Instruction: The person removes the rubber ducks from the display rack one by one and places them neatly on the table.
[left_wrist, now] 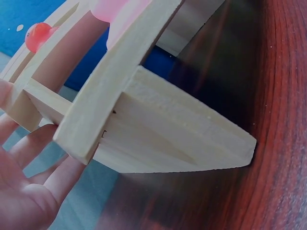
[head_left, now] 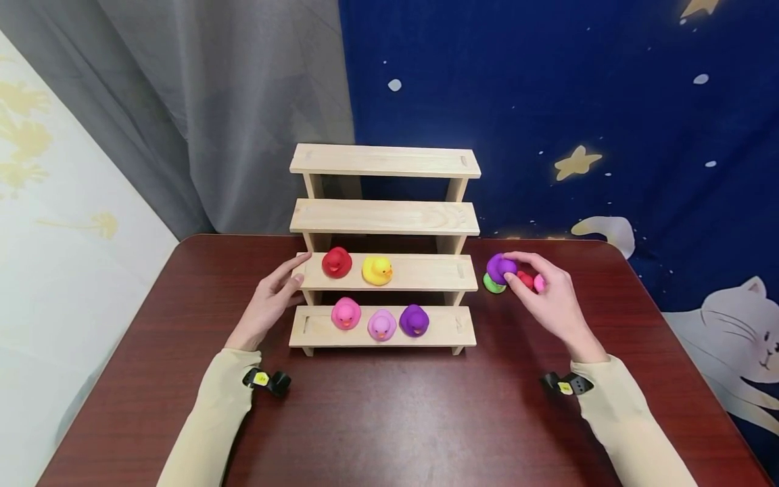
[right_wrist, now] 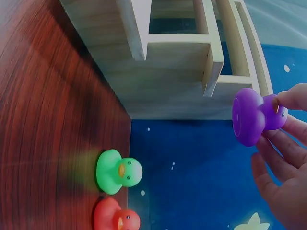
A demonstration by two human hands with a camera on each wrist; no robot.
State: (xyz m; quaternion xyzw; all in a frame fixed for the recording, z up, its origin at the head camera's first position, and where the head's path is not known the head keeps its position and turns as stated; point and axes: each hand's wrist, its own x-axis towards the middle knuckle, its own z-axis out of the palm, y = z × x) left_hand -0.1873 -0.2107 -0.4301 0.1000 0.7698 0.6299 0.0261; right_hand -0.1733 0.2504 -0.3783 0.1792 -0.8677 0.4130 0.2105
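Observation:
My right hand (head_left: 550, 297) pinches a purple rubber duck (right_wrist: 249, 117) by its head between thumb and fingers, off the table and right of a wooden tiered stand (head_left: 389, 216). A green duck (right_wrist: 112, 171) and a red duck (right_wrist: 112, 215) lie below it on the table, with part of a pink duck (head_left: 539, 283) beside them. My left hand (head_left: 268, 301) touches the left end of the second tier from the bottom, fingers fairly straight. That tier carries a red duck (head_left: 337, 262) and a yellow duck (head_left: 377, 270).
On the lowest tier sit a pink duck (head_left: 345, 313), a light pink duck (head_left: 381, 325) and another purple duck (head_left: 414, 320). The dark red table (head_left: 389, 419) ends at a grey curtain (head_left: 262, 122) and a blue starry curtain (head_left: 517, 101).

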